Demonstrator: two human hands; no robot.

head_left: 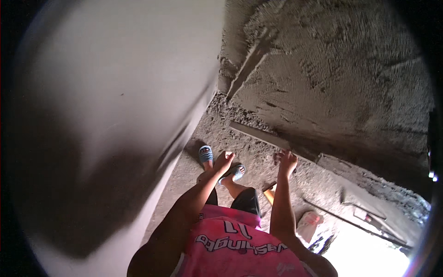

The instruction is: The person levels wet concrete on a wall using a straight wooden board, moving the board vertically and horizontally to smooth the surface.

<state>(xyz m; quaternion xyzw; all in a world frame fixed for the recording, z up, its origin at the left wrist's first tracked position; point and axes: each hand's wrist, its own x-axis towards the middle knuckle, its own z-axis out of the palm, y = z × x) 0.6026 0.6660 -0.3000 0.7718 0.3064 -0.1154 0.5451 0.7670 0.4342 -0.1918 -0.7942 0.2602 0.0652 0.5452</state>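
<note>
Long straight bar lies just ahead of the hands, near the foot of the rough grey wall. Long axis slants from far left to near right, roughly along the wall's base; its left end sits ahead of the left hand, and its right end runs on past the right hand. Right hand is clearly nearer — fingertips overlap the bar's near edge, but the view is dim and small there, so can't tell if they grasp it or only touch. Left hand is apart from the bar, looks curled, nothing visible in it; can't tell how far it's closed.

Bar looks narrow, flat-faced, grey-brown, lighter on the left stretch, darker past the right hand. Whether it rests on the floor or is lifted a little isn't clear.

Around: smooth pale wall at left, blue sandals on the feet, yellowish piece beside the right forearm, thin dark rod farther right — bright glare just below it
</note>
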